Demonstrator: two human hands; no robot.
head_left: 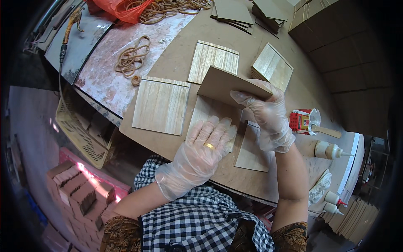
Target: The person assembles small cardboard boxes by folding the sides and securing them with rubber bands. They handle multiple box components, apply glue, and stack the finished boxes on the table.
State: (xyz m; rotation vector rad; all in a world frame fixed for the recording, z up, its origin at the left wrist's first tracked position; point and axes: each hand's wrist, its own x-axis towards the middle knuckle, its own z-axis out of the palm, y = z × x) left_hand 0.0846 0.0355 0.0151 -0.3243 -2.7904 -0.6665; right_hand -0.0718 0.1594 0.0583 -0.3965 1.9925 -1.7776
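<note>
My right hand (270, 117), in a clear plastic glove, grips a thin brown fiberboard panel (220, 86) by its right end, thumb on the near face. The panel is held tilted up over a pale wooden board (204, 108). My gloved left hand (205, 147), a gold ring on one finger, lies with fingers stretched out on that board and covers its near part. Another grooved wooden board (160, 107) lies to the left, and one more (215, 63) lies behind. A wooden board (253, 153) sits under my right wrist, partly hidden.
Wooden boards (279, 69) are stacked at the back right. On the right stand a red tub (300, 121) with a wooden stick and a nozzle bottle (327, 150). Rubber bands (133, 56) lie at the left. Brown panels (233, 14) are piled far back. A yellow basket (79, 136) stands beyond the table's left edge.
</note>
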